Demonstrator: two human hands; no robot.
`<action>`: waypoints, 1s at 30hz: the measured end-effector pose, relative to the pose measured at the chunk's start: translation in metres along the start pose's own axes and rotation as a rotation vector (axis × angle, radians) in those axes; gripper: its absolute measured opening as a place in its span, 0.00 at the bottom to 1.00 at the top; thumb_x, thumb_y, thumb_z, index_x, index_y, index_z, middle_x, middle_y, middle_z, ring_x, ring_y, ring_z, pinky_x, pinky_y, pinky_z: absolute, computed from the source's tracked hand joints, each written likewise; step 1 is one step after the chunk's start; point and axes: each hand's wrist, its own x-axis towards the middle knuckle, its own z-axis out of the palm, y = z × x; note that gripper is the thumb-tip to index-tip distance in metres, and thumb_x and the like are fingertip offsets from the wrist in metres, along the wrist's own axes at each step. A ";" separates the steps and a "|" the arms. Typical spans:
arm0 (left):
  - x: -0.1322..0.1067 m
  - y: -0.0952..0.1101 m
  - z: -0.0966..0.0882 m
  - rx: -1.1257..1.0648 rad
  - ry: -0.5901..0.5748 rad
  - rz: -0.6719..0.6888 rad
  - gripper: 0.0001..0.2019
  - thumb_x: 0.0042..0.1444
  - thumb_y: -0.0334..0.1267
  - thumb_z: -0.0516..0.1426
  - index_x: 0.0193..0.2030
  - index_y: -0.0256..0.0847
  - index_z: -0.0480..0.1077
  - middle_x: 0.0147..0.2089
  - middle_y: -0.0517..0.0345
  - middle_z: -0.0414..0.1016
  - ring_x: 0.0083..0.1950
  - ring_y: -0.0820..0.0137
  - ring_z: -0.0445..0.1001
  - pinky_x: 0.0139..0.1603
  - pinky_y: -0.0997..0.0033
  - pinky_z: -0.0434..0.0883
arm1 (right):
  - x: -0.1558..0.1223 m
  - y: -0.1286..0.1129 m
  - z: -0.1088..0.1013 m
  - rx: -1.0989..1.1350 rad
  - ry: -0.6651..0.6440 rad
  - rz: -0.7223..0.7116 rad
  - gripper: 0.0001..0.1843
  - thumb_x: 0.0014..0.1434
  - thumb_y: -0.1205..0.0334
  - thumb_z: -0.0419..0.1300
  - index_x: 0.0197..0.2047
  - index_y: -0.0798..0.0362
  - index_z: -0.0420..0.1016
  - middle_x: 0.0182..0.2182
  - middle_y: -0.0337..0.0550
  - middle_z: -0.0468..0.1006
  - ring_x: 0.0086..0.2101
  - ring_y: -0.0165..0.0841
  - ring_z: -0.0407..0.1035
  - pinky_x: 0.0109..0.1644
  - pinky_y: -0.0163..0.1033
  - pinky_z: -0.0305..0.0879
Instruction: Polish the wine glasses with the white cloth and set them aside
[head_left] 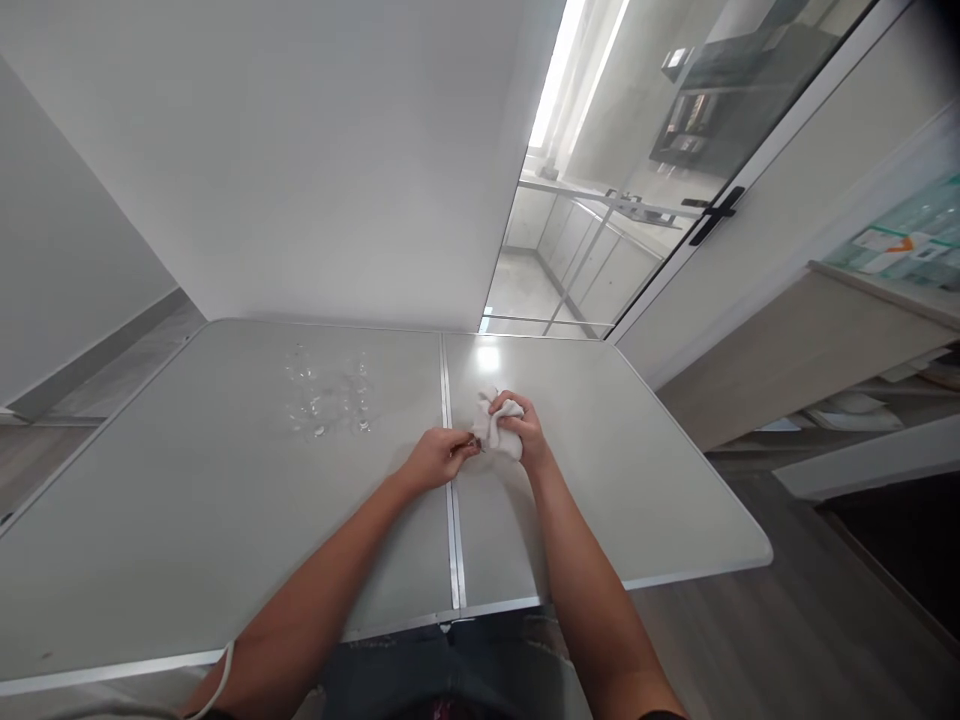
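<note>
My right hand (527, 430) is closed around a crumpled white cloth (499, 425), held just above the table to the right of its seam. Close beside the cloth, my left hand (442, 457) is pinched shut, its fingertips meeting the cloth's left edge. Whatever small thing lies between those fingertips is too small and hidden to name. Left of my hands, a see-through, glossy object or cluster of clear pieces (319, 431) rests on the tabletop; its outline is hard to make out.
The pale folding table (225, 480) has a metal-edged seam (452, 520) down its middle. A white wall (337, 180) stands behind it. To the right are a glass door with a black handle (716, 215) and a wooden shelf (810, 350) bearing clear bottles (911, 235).
</note>
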 end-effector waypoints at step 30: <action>0.002 -0.017 -0.002 -0.080 0.441 -0.119 0.09 0.55 0.29 0.57 0.37 0.42 0.78 0.34 0.55 0.78 0.35 0.66 0.73 0.39 0.70 0.66 | 0.008 0.050 0.052 -0.285 0.044 -0.101 0.18 0.63 0.56 0.60 0.54 0.53 0.73 0.43 0.47 0.79 0.43 0.37 0.73 0.51 0.42 0.67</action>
